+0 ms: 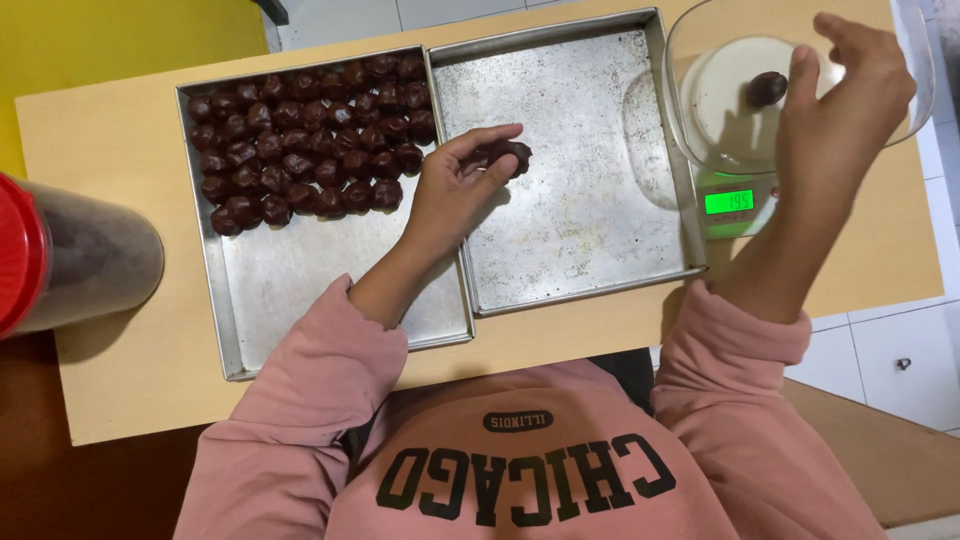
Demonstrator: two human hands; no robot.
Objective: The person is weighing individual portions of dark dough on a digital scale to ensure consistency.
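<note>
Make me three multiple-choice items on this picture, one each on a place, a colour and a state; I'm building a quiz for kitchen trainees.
1. Where do the rows of chocolate balls lie?
A. in the left tray
B. in the right tray
C. in the glass bowl

2. What colour is the scale's display?
A. red
B. green
C. blue

3. What is the left hand doing?
A. lying flat and empty
B. holding a dark ball
C. gripping the jar

Answers: 1 A, the balls fill the far end of the left tray; 2 B, the display glows green; 3 B, its fingers close round a dark ball over the right tray.
</note>
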